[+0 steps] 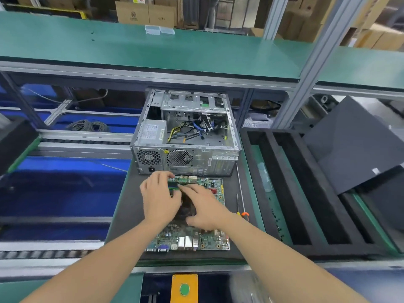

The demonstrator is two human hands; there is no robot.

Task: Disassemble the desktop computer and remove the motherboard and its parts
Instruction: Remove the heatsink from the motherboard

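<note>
An electronics disassembly line in a factory or warehouse is shown. An opened computer case point(185, 136) is set on a dark mat point(131, 206), with a bare motherboard point(209, 239) laid just in front of it. Conveyor rails point(83, 147) are seen left of the case, and screwdrivers point(245, 214) and a slotted black foam tray point(306, 193) right of it. Above it, a green shelf point(153, 51) is carried on an aluminium post point(314, 62), and cardboard boxes point(146, 14) are stacked behind.

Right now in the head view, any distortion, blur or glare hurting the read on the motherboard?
Head view: wide-angle bend bows the green shelf; light is even, no glare on the motherboard; left hand and right hand are slightly soft and cover its middle; bottom right corner is smeared.
</note>
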